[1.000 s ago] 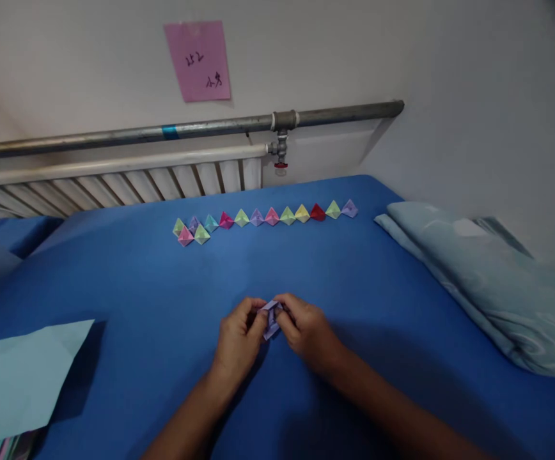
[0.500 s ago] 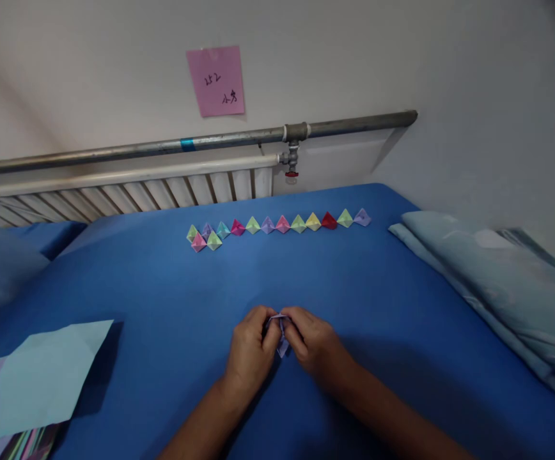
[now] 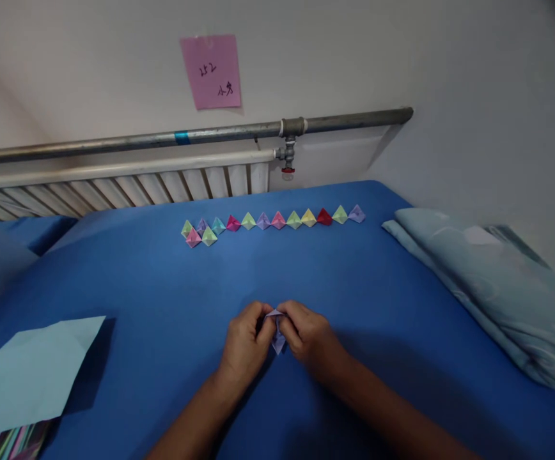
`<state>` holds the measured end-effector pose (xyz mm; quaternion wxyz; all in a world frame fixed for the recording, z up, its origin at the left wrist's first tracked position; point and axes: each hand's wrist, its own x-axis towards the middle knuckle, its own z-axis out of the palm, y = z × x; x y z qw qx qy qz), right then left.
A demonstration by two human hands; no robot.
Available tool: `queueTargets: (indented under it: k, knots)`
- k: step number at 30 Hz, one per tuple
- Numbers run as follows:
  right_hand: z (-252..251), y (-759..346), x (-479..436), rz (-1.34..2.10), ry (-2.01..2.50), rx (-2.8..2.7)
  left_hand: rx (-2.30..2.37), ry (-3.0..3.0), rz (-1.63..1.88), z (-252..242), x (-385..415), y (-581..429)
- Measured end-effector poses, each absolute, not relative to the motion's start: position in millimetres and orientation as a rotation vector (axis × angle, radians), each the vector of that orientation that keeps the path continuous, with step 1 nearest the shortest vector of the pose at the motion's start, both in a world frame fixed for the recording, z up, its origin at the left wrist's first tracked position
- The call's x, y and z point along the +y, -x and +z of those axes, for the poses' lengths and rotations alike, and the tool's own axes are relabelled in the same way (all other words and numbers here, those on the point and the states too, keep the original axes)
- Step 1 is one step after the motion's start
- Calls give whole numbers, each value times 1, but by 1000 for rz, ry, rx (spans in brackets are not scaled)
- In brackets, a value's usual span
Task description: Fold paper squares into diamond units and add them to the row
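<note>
Dim light falls on pale walls [image 3: 335, 57]. A pink note [image 3: 210, 75] hangs at 11 o'clock. Below it, a metal pipe [image 3: 354, 119] runs from 9 to 2 o'clock, above a white radiator [image 3: 176, 187], with a valve [image 3: 289, 153] at 12. A blue sheet [image 3: 172, 287] spreads beneath; a folded blanket [image 3: 474, 287] lies from 3 to 4.

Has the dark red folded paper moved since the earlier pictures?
No. Against the red valve handle, the dark red folded paper keeps its place, below and to the right.

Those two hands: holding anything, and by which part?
Folded purple paper, pinched near its top: left side by the left hand, right side by the right hand.
</note>
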<state>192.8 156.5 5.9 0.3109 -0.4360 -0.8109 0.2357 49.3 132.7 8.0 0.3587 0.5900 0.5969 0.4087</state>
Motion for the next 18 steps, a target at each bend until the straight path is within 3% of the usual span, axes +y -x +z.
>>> queueTargets:
  k: [18]
  knots:
    - [8,-194,159,700,1153,-2119,1534,-1464,1010,8,135,-47]
